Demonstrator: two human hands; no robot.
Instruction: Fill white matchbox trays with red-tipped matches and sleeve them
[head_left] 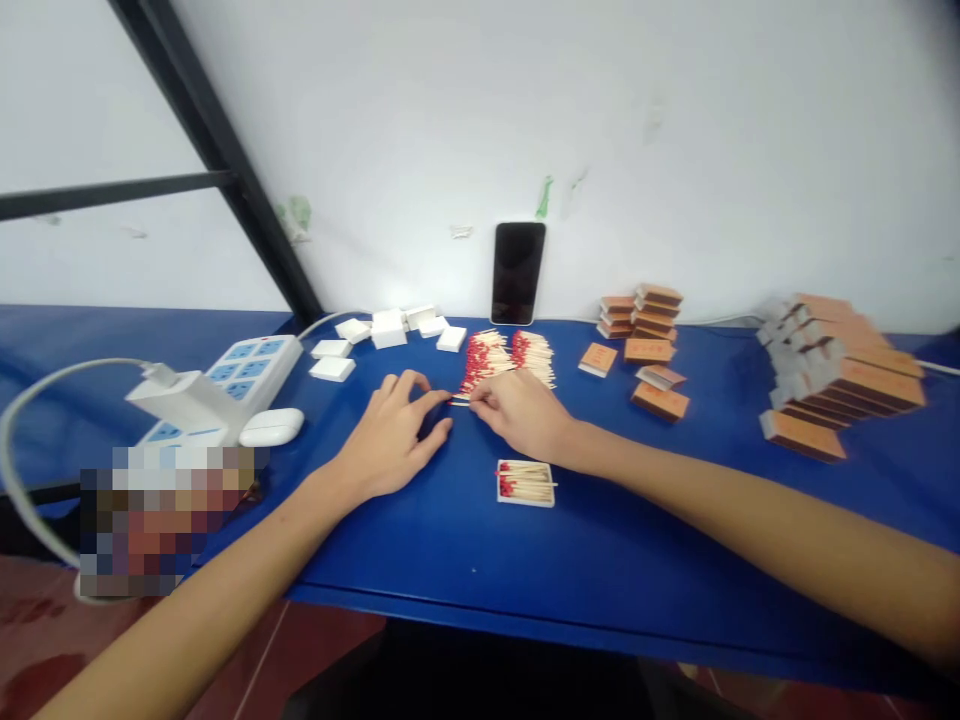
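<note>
Two piles of red-headed matches, a left one [484, 358] and a right one [534, 352], lie side by side on the blue table [420, 560]. My left hand [386, 440] rests on the table to their left, thumb and fingers apart, its index fingertip at the red heads of a few loose matches [460, 400]. From the other side, my right hand [529, 415] pinches the plain ends of these matches and covers the near part of the right pile. Just below my right hand sits a white matchbox tray [525, 503] with matches lying in it, heads to the left.
Several white trays [388, 325] lie at the back left. A phone [517, 275] leans on the wall. Orange matchboxes stand in a small stack [652, 350] and a larger stack [855, 360] at right. A power strip [255, 365] and white earbud case [271, 427] are at left.
</note>
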